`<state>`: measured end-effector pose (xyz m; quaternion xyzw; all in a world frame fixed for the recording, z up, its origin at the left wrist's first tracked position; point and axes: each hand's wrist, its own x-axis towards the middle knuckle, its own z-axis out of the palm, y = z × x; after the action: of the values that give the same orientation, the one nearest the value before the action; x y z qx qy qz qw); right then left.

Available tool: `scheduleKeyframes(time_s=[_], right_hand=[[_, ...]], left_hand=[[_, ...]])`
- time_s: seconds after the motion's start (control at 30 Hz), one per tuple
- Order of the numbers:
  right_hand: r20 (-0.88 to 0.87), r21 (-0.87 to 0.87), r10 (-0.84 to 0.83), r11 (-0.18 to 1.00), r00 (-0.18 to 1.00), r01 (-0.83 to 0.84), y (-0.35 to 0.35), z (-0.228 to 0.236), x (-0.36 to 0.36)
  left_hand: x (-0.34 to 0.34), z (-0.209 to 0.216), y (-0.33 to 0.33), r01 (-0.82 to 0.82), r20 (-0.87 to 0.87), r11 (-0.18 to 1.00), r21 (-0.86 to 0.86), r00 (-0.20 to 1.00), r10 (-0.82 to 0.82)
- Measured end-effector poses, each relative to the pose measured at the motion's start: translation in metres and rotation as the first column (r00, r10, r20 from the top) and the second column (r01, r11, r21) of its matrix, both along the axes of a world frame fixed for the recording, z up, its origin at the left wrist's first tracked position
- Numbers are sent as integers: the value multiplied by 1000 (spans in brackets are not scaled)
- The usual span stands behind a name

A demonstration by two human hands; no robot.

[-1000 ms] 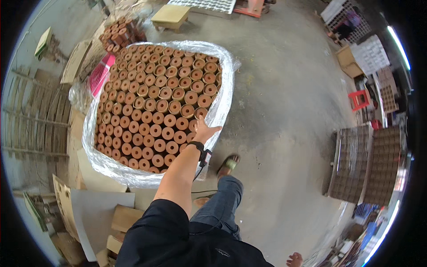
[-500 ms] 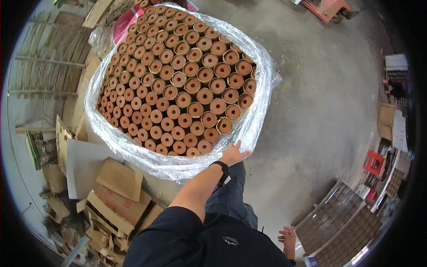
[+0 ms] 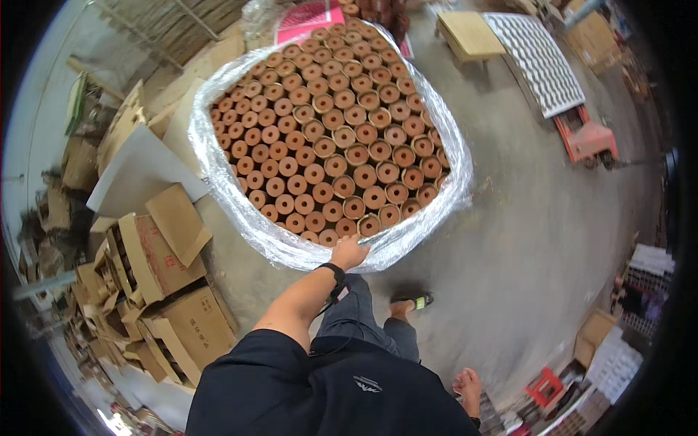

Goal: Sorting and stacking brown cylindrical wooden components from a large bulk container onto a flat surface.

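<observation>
A large batch of reddish-brown cylinders with centre holes stands upright in close rows, several with a pale, paper-like sleeve around the top. Clear plastic wrap is bunched around the batch as a thick shiny rim. At the near edge of that rim, my left hand has its fingers curled over the wrap, beside the nearest cylinders; its fingertips are partly hidden. My right hand hangs low at my right side, away from the batch, fingers loosely bent and apart, holding nothing I can see.
Torn cardboard boxes pile up on the left beside a white sheet. A red pallet jack stands far right near a wavy-patterned panel and a small wooden table. A red stool is at lower right.
The view has turned, so the batch sits further right and the pallet jack shows more fully. My left hand has shifted left along the wrap's near edge, its fingers less spread.
</observation>
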<state>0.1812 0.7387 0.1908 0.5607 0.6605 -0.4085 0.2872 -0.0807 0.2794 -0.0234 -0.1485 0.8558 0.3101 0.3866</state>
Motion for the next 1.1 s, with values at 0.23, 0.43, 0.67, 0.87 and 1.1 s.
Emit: scheduleKeyframes(time_s=[0.23,0.43,0.67,0.87,1.1], right_hand=[[-189,-82,78,992,979,-95,109,-81,-72],[-297,-161,168,962,940,-223,232,-120,-112],[-176,-112,130,982,976,-151,403,-228,-116],[-153,-136,213,963,965,-234,362,-230,-190],[-316,-168,335,901,888,-400,299,-152,-274]], left_hand=[[35,32,-30,-279,-155,960,-26,950,272],[120,13,7,-695,-109,719,-7,716,690],[152,52,89,-815,112,562,138,577,809],[174,62,91,-896,195,438,66,442,875],[123,24,89,-906,153,391,162,414,897]])
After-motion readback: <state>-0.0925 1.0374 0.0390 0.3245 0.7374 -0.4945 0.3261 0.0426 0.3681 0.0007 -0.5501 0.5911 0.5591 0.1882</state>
